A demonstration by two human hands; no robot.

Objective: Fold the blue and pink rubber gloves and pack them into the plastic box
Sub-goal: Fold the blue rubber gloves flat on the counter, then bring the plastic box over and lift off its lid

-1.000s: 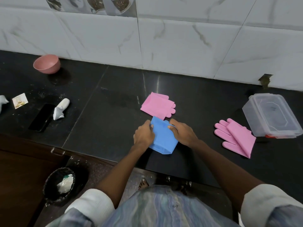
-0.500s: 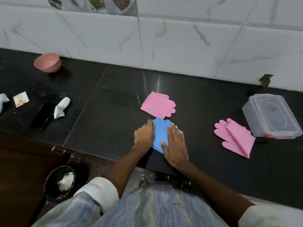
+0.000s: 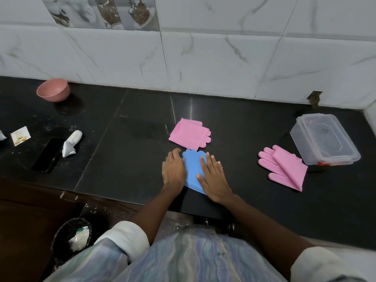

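A folded blue rubber glove [image 3: 193,170] lies flat on the black counter near its front edge. My left hand [image 3: 174,169] rests on the glove's left side with its fingers slightly bent. My right hand [image 3: 213,176] presses flat on the right side with straight fingers. Just behind the blue glove lies a folded pink glove [image 3: 189,134]. A second pink glove [image 3: 284,166], loosely folded, lies to the right. Beside it stands the clear plastic box [image 3: 325,139] with its lid on, at the counter's far right.
A pink bowl [image 3: 54,90] stands at the back left by the tiled wall. A black phone [image 3: 47,154], a white squeezed tube [image 3: 71,143] and a small packet [image 3: 20,135] lie on the left. A black bin [image 3: 71,239] stands on the floor below the counter.
The blue glove has been folded down flat. My right hand went from gripping its edge to lying flat on top of it. The left hand stayed at the left side.
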